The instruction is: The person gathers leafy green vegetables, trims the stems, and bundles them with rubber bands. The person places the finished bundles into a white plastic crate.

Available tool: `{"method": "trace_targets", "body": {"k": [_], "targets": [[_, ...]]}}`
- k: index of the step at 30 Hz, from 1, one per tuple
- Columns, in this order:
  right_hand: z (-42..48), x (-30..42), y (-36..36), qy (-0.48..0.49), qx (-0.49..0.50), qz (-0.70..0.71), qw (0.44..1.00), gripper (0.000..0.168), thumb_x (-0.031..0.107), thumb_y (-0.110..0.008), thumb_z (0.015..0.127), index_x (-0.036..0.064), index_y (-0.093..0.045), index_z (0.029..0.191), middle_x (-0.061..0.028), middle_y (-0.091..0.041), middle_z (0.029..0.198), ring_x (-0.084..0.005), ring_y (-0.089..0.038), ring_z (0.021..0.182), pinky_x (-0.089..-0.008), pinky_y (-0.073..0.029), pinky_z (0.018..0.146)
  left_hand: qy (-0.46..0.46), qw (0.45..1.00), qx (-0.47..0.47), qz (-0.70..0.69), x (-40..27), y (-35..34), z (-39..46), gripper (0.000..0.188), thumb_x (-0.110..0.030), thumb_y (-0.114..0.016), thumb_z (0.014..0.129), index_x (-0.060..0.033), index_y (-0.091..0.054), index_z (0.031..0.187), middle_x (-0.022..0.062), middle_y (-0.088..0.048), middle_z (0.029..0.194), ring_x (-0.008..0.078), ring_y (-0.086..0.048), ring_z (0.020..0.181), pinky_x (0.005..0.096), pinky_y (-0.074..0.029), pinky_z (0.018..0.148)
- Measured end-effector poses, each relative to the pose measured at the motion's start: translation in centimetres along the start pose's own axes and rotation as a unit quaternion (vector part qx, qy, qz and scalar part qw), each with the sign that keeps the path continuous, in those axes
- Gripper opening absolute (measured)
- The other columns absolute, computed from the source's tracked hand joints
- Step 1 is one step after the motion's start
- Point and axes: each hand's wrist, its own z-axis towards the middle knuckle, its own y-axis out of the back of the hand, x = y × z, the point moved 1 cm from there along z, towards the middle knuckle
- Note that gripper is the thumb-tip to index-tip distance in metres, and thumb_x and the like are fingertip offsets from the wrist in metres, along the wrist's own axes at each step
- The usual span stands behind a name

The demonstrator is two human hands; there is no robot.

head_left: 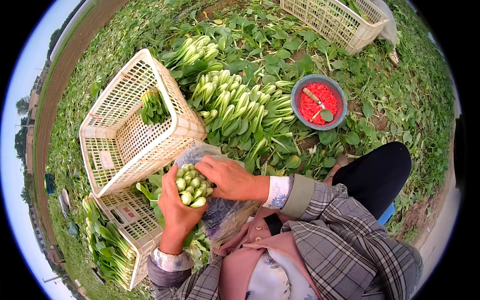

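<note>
Between my two hands is a bunch of bok choy [193, 184], its pale cut stem ends turned up towards me. My left hand [178, 204] wraps around the near left side of the bunch. On the far right side, the fingers and thumb of my right hand [232, 180] press around the stems. Most of the leaves hang below and are hidden by the hands. Just beyond lies a long pile of loose bok choy [232, 101]. A grey bowl [339, 123] holds red ties [322, 93] and a wooden-handled knife [312, 95].
A cream plastic crate [180, 129] lies tipped at the left, with one tied bunch [153, 107] inside. Below it, another crate [140, 232] holds tied bunches [112, 243]. A third crate [352, 33] stands at the far right. Clear plastic sheeting [228, 210] covers my lap.
</note>
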Motion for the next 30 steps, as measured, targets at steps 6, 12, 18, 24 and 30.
{"method": "trace_targets", "body": {"k": [6,12,18,24,30], "targets": [[0.8,-1.3,1.8,0.029,0.087,0.133,0.987,0.044,0.008,-0.068,0.067,0.000,-0.046,0.103,-0.0172,-0.050,0.093,-0.0383,-0.054,0.086,-0.0437,-0.044,0.073,0.019,0.999,-0.015,-0.043,-0.5,-0.1,0.3,0.084,-0.005,-0.075,0.052,-0.0031,-0.038,0.127,0.0151,-0.059,0.101,0.0283,-0.061,0.090,0.0348,-0.049,0.080],[0.9,-2.4,0.8,0.067,0.030,0.150,0.986,0.039,0.007,-0.065,0.067,0.000,-0.048,0.102,-0.0172,-0.050,0.091,-0.0384,-0.054,0.086,-0.0437,-0.043,0.073,0.036,0.998,0.002,-0.059,-0.2,-0.3,1.0,0.084,-0.005,-0.075,0.053,-0.0023,-0.037,0.128,0.0149,-0.058,0.102,0.0268,-0.060,0.090,0.0344,-0.049,0.081],[0.7,-2.6,-0.9,0.053,-0.009,0.125,0.991,0.055,0.012,-0.066,0.068,-0.004,-0.045,0.117,-0.0174,-0.048,0.094,-0.0377,-0.055,0.083,-0.0432,-0.046,0.068,0.067,0.996,-0.003,-0.064,0.3,-0.6,1.1,0.087,-0.006,-0.075,0.053,0.0000,-0.035,0.130,0.0148,-0.057,0.103,0.0257,-0.058,0.091,0.0343,-0.047,0.083],[1.7,-7.1,3.8,-0.002,0.117,0.141,0.983,0.059,0.025,-0.073,0.069,-0.002,-0.052,0.118,-0.0136,-0.054,0.105,-0.0271,-0.059,0.080,-0.0366,-0.047,0.069,0.069,0.996,-0.017,-0.054,0.5,-1.2,1.4,0.089,-0.006,-0.077,0.052,0.0003,-0.034,0.130,0.0148,-0.055,0.105,0.0259,-0.057,0.093,0.0338,-0.046,0.086],[-5.4,-25.3,10.1,-0.353,-0.004,-0.189,0.916,0.023,0.017,-0.065,0.072,0.000,-0.060,0.085,-0.0203,-0.061,0.086,-0.0375,-0.059,0.085,-0.0467,-0.046,0.074,0.084,0.993,-0.014,-0.086,1.2,-1.0,1.7,0.091,-0.006,-0.078,0.052,0.0001,-0.033,0.131,0.0136,-0.054,0.108,0.0240,-0.056,0.096,0.0338,-0.044,0.088]]}}
